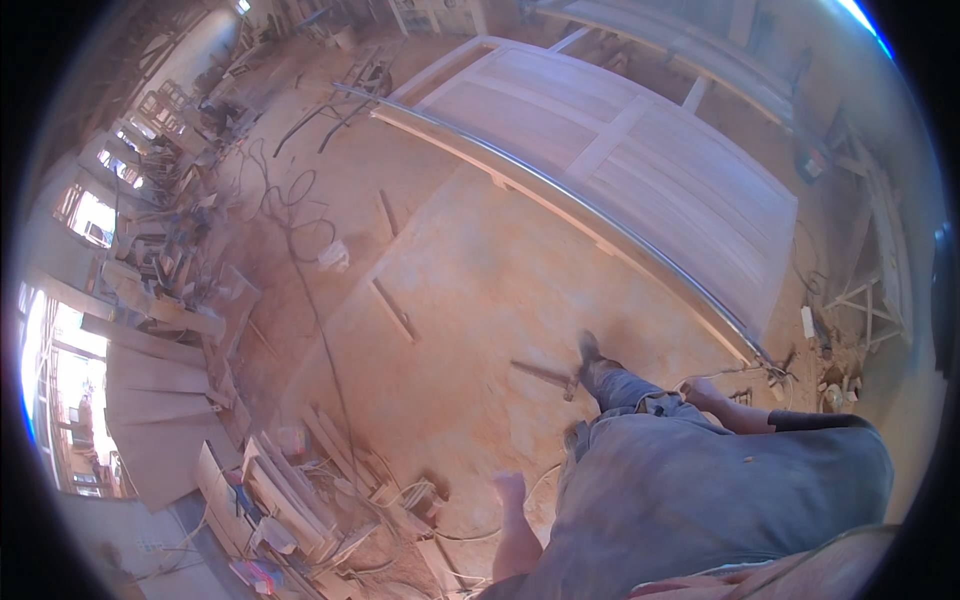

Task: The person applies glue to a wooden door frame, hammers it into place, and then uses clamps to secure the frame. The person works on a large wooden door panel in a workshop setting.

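My left hand (509,487) hangs low beside my body, over the dusty floor. It is small and blurred, so its fingers do not show clearly. Close to my hip is my right hand (704,394), with the dark-sleeved arm bent behind it; whether it holds anything cannot be made out. In front of me lies a large pale wooden panel (640,150) with a frame and crosspieces. A long metal bar clamp (590,205) runs along its near edge, its end (772,370) close to my right hand. A hammer-like tool or stick (543,374) is on the floor by my foot.
Loose wood strips (392,310) and a long cable (320,330) lie on the floor to the left. Stacked boards and offcuts (285,495) sit at the lower left. Clutter lines the left wall (160,250); a wooden trestle (870,300) stands at right.
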